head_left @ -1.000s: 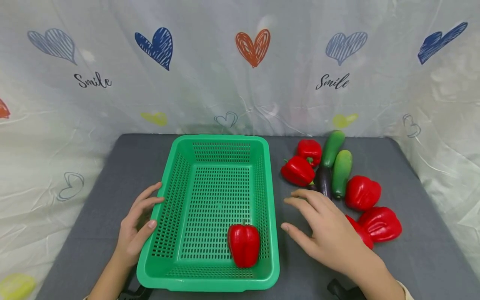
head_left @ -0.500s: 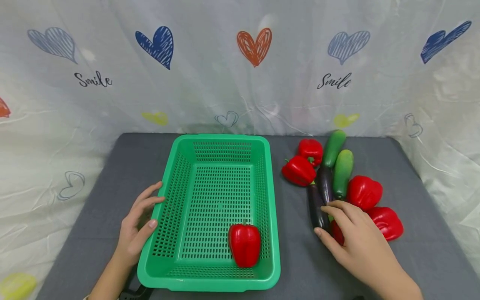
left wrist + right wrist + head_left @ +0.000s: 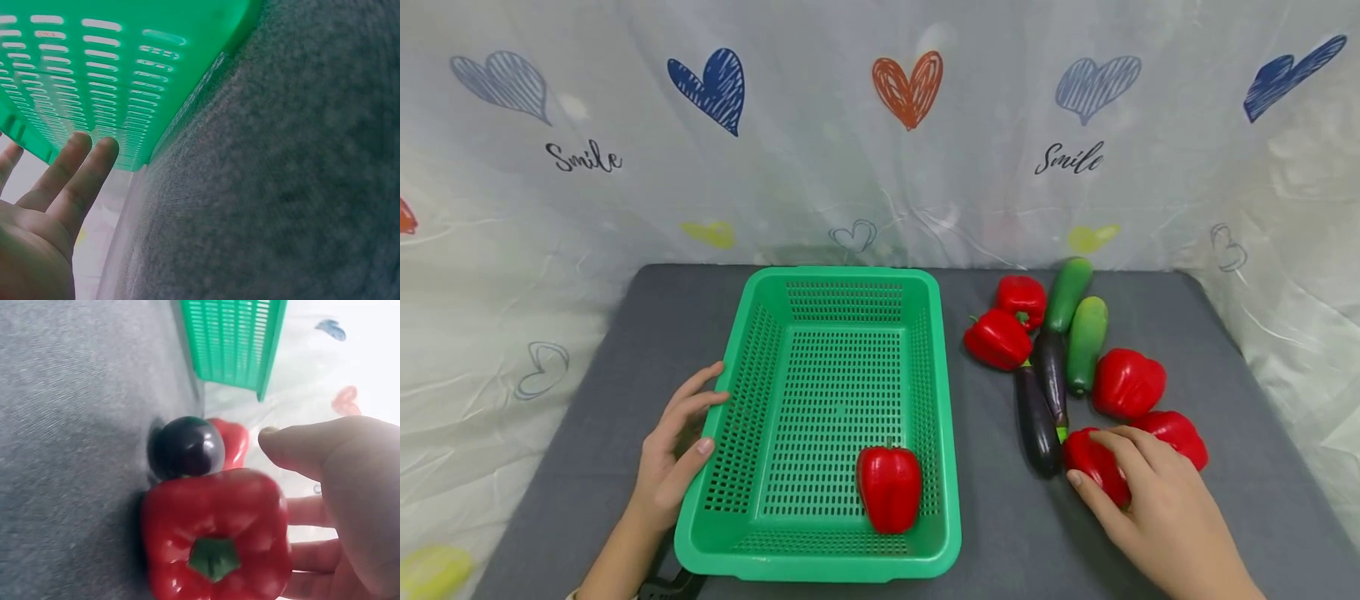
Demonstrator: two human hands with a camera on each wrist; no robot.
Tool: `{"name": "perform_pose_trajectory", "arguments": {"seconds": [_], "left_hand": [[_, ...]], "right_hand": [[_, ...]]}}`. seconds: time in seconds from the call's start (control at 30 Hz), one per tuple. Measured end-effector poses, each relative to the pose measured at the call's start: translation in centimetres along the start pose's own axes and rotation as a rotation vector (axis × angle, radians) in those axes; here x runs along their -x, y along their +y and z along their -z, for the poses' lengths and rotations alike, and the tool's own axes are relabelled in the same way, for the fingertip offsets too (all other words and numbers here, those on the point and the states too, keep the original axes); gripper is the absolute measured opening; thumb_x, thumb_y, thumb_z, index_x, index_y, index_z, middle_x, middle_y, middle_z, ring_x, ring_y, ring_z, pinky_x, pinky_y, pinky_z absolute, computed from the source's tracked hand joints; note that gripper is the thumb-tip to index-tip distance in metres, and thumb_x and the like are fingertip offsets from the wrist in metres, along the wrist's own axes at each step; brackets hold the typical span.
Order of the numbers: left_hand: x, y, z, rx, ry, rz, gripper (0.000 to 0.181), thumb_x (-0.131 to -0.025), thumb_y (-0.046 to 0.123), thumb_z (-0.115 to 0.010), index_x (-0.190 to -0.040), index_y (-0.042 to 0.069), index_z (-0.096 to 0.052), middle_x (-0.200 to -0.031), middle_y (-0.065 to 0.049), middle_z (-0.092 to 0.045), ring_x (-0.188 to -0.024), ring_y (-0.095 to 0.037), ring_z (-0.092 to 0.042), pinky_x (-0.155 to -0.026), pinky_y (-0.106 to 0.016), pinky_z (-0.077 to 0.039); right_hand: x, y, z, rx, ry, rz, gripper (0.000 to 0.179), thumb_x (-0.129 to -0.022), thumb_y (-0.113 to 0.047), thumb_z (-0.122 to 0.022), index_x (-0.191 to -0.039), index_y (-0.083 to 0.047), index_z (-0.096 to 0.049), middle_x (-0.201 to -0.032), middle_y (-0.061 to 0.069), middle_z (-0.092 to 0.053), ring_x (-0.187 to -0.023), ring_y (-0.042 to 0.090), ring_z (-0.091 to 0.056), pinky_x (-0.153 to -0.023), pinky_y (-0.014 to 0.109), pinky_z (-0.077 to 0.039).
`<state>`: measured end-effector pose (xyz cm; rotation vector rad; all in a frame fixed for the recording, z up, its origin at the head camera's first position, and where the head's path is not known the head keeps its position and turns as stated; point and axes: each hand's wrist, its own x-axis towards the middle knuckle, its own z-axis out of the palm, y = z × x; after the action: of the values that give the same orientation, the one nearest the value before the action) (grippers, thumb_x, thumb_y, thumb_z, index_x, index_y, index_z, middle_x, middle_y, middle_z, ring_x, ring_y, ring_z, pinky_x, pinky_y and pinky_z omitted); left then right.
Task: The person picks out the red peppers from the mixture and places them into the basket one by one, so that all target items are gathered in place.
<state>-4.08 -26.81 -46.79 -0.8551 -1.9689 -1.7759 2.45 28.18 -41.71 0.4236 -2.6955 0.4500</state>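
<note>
My left hand [image 3: 666, 454] rests against the left side of the green basket [image 3: 951, 467], its spread fingertips at the rim. In the left wrist view the extended fingers [image 3: 75, 181] lie along the slotted wall. One red bell pepper [image 3: 889, 490] sits in the basket's near right corner. My right hand [image 3: 1165, 508] reaches over another red bell pepper [image 3: 1093, 462] on the table. Seen from the right wrist, the thumb [image 3: 300, 447] stands apart from that bell pepper [image 3: 219, 525], with the other fingers behind it. Part of the pepper is hidden under the hand.
Beside the right hand lie two eggplants [image 3: 1037, 425], two cucumbers [image 3: 1086, 346] and more red bell peppers [image 3: 1127, 383]. Two further bell peppers [image 3: 997, 339] lie near the back. A grey cloth [image 3: 992, 517] covers the table, and a white curtain [image 3: 820, 167] hangs behind.
My right hand has moved from near the basket's right side rightward and toward me, over a red bell pepper, uncovering the eggplants. The left hand stays at the basket.
</note>
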Motion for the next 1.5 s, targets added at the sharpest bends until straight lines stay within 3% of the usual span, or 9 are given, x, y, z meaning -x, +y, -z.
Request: {"name": "perform_pose_trajectory", "arguments": {"seconds": [0.1,0.27,0.57,0.7,0.97,1.1,1.27,1.43,1.5], "left_hand": [[0.0,0.0,-0.1,0.007,-0.002,-0.008,0.04,-0.102,-0.009,-0.052,-0.141,-0.021,-0.055,-0.165,-0.035,-0.039,-0.156,-0.038,-0.038,-0.121,-0.032,-0.036],[-0.3,-0.1,-0.2,0.02,-0.008,-0.024,0.04,-0.102,-0.01,-0.051,-0.141,-0.021,-0.055,-0.165,-0.036,-0.038,-0.157,-0.039,-0.038,-0.122,-0.033,-0.035],[-0.4,-0.1,-0.1,0.018,-0.012,-0.052,0.04,-0.103,-0.009,-0.051,-0.14,-0.022,-0.054,-0.165,-0.036,-0.038,-0.157,-0.039,-0.038,-0.122,-0.034,-0.035],[-0.4,-0.2,0.0,0.013,-0.01,-0.055,0.039,-0.104,-0.007,-0.052,-0.14,-0.021,-0.055,-0.165,-0.035,-0.039,-0.157,-0.038,-0.038,-0.122,-0.033,-0.035],[-0.3,-0.3,0.0,0.01,-0.008,-0.048,0.039,-0.104,-0.006,-0.052,-0.14,-0.021,-0.055,-0.165,-0.035,-0.039,-0.157,-0.038,-0.038,-0.122,-0.033,-0.035],[-0.2,-0.2,0.1,0.006,-0.007,-0.036,0.039,-0.104,-0.007,-0.052,-0.14,-0.021,-0.055,-0.165,-0.035,-0.039,-0.157,-0.038,-0.037,-0.122,-0.033,-0.035],[-0.1,-0.1,0.1,0.003,-0.004,-0.018,0.04,-0.103,-0.007,-0.052,-0.141,-0.02,-0.056,-0.165,-0.034,-0.039,-0.157,-0.037,-0.038,-0.122,-0.033,-0.034],[-0.2,-0.1,0.0,0.017,-0.003,-0.03,0.04,-0.103,-0.008,-0.052,-0.14,-0.021,-0.055,-0.165,-0.035,-0.04,-0.157,-0.037,-0.037,-0.122,-0.033,-0.034],[-0.2,-0.1,0.0,0.021,-0.002,-0.036,0.04,-0.103,-0.008,-0.052,-0.14,-0.021,-0.055,-0.165,-0.035,-0.04,-0.158,-0.037,-0.037,-0.123,-0.034,-0.034]], "right_hand": [[0.4,0.1,0.1,0.015,-0.004,-0.029,0.066,-0.067,-0.032,-0.101,-0.122,-0.006,-0.075,-0.113,0.01,-0.072,-0.1,0.031,-0.066,-0.084,0.057,-0.053],[0.7,0.0,0.3,0.021,-0.025,-0.046,0.068,-0.065,-0.029,-0.101,-0.123,-0.007,-0.074,-0.113,0.009,-0.072,-0.1,0.03,-0.066,-0.081,0.06,-0.056],[0.8,-0.3,0.6,-0.042,-0.129,-0.031,0.077,-0.064,-0.014,-0.096,-0.137,-0.016,-0.071,-0.129,0.002,-0.072,-0.118,0.028,-0.066,-0.106,0.027,-0.038],[0.7,-0.3,0.7,-0.081,-0.17,-0.015,0.085,-0.056,-0.006,-0.096,-0.137,-0.017,-0.07,-0.132,0.001,-0.071,-0.129,0.032,-0.062,-0.119,0.013,-0.016],[0.9,0.8,-0.3,-0.252,-0.098,0.198,0.064,-0.069,0.01,-0.05,-0.124,-0.011,-0.075,-0.127,0.001,-0.073,-0.14,0.017,-0.056,-0.13,0.029,-0.019],[1.1,1.4,-0.6,-0.296,-0.052,0.238,0.057,-0.079,0.005,-0.042,-0.122,-0.01,-0.076,-0.127,0.007,-0.073,-0.142,0.007,-0.052,-0.127,0.027,-0.025],[1.5,1.5,-0.2,-0.273,-0.002,0.172,0.053,-0.077,0.0,-0.056,-0.125,-0.007,-0.076,-0.13,0.013,-0.069,-0.142,0.01,-0.051,-0.122,0.018,-0.029],[2.0,1.4,0.6,-0.238,-0.027,0.042,0.067,-0.069,0.0,-0.081,-0.136,-0.004,-0.072,-0.143,0.016,-0.063,-0.141,0.013,-0.047,-0.112,0.006,-0.029],[2.1,1.3,0.6,-0.23,-0.014,0.025,0.066,-0.074,-0.007,-0.088,-0.138,-0.002,-0.071,-0.145,0.018,-0.063,-0.138,0.017,-0.05,-0.113,0.007,-0.029]]}}
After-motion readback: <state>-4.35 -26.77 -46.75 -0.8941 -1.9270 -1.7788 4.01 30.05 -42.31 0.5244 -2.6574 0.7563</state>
